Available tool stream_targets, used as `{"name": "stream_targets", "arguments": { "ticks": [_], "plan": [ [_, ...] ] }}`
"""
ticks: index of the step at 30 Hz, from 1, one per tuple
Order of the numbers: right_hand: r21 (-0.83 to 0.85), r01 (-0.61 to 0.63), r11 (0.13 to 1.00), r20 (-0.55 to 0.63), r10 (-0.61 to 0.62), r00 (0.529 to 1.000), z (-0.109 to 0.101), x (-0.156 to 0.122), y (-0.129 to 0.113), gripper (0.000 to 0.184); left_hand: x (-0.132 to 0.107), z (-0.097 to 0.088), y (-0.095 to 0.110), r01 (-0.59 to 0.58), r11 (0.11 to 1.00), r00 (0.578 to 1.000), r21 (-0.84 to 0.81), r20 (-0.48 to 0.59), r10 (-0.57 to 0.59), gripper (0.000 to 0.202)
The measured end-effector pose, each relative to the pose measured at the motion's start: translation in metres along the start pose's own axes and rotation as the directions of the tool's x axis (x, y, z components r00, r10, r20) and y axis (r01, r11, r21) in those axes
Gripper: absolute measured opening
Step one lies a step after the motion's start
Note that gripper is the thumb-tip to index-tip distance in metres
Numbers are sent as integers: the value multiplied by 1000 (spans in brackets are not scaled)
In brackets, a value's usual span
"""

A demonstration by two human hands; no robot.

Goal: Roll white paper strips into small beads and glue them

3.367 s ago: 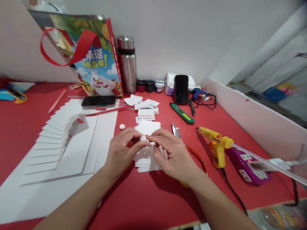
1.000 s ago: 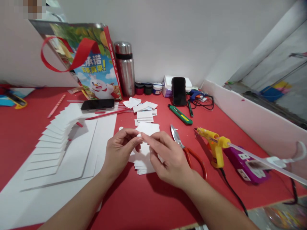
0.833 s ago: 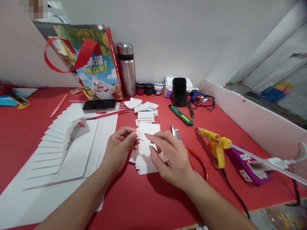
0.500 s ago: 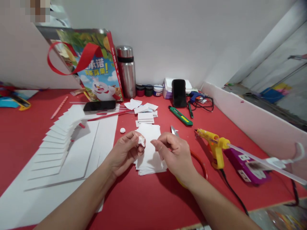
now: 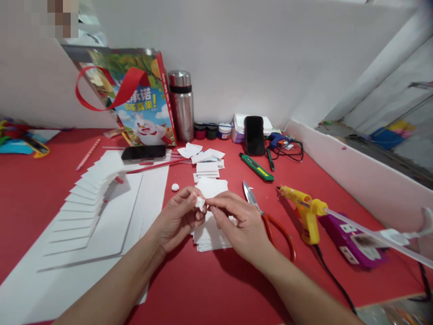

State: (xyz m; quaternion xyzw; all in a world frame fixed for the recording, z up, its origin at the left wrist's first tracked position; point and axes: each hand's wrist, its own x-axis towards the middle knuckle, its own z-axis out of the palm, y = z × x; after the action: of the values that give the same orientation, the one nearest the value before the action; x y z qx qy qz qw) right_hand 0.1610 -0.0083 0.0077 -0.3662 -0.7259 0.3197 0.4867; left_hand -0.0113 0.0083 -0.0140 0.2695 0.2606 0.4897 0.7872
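Note:
My left hand (image 5: 182, 212) pinches a small white lump (image 5: 200, 203), soft-looking and irregular, between thumb and fingers. My right hand (image 5: 241, 223) has come up against it from the right, with the index fingertip at the lump's edge and the thumb just below. A white bit shows among the curled fingers of the right hand; I cannot tell what it is. Beneath both hands lies a stack of white paper pieces (image 5: 211, 187). A small white ball (image 5: 175, 187) rests on the red table just beyond the left hand.
Orange-handled scissors (image 5: 267, 212) lie beside my right hand. Farther right are a yellow glue gun (image 5: 302, 205) and a purple box (image 5: 353, 241). A green cutter (image 5: 256, 168) lies behind. At left, a fanned white stair-like structure (image 5: 81, 207) stands on white board. A steel flask (image 5: 181, 108) stands behind.
My right hand has moved left, bringing its fingertips to the white lump in my left hand. The scissors now show more fully. The whole view has shifted slightly.

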Motion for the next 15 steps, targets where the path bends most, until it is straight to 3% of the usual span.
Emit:
{"name": "stream_targets", "arguments": {
  "ticks": [3,10,15],
  "plan": [
    [7,-43,999,-1,43,999,0,0,0,19,-1,1,1,-2,999,1000,41,-28,3,24],
    [184,-264,947,1,269,963,2,0,3,10,-3,2,1,-31,987,999,155,-33,37,27],
    [338,-453,825,46,466,883,4,3,-1,11,-1,1,-2,-134,947,990,291,-3,141,21]
  ]
}}
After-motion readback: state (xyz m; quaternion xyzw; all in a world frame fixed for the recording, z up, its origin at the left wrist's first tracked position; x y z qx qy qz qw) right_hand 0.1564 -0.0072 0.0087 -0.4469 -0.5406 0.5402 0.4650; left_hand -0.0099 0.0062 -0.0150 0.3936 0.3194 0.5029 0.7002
